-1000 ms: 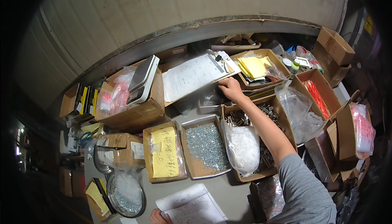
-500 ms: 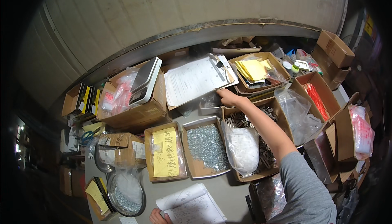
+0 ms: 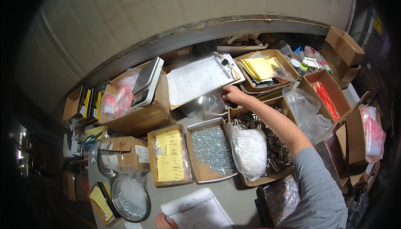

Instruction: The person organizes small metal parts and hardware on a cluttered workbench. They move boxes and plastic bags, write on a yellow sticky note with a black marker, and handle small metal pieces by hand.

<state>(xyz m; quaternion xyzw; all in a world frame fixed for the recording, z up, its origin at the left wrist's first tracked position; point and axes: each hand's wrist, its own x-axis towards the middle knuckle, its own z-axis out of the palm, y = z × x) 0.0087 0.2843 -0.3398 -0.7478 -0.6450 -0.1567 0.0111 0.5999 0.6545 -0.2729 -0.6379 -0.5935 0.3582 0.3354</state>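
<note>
My right hand (image 3: 234, 95) reaches out to the far middle of the table, fingers curled together at the edge of a clear plastic bag (image 3: 212, 104). Its fingertips are partly in shadow. Just beyond lies a clipboard (image 3: 200, 78) with printed sheets. At the near edge, my left hand (image 3: 163, 221) is closed on the left edge of a folded paper booklet (image 3: 198, 213). Below my right forearm stands a carton of metal clips (image 3: 273, 143) with a bag of white parts (image 3: 249, 151) in it. A carton of small screws (image 3: 212, 149) is beside it.
A kitchen-type scale (image 3: 147, 85) rests tilted on a carton (image 3: 156, 112) at left. Yellow slips (image 3: 259, 68) and red strips (image 3: 325, 99) fill cartons at right. A carton with a yellow note (image 3: 170, 156) and a round metal bowl (image 3: 130, 199) stand nearer.
My right hand has drawn slightly down from the clipboard's edge, and more of the clear bag shows beside its fingers. My left hand stays at the booklet.
</note>
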